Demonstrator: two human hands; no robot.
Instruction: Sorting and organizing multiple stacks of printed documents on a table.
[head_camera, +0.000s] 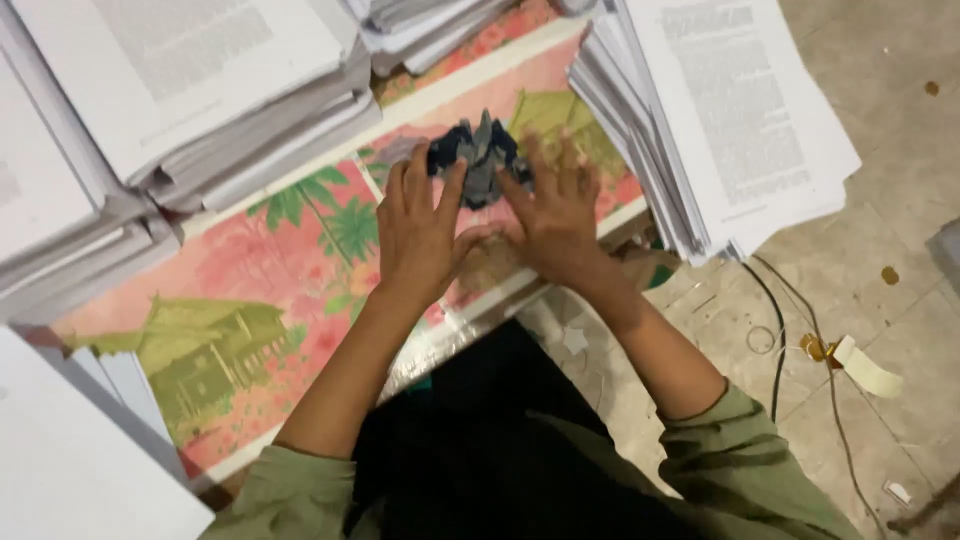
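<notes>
A dark blue crumpled bundle (480, 155), paper or cloth, sits between both hands over a table covered with a pink and green picture sheet (250, 300). My left hand (418, 225) grips its left side with thumb and fingers. My right hand (555, 205) presses its right side, fingers spread and slightly blurred. Both forearms reach up from green sleeves at the bottom of the view.
Tall stacks of printed white pages stand at upper left (190, 90), top middle (430, 25) and right (720, 110), the right one overhanging the table edge. More white sheets (70, 460) lie at lower left. Cables (800, 350) and tape lie on the stone floor at right.
</notes>
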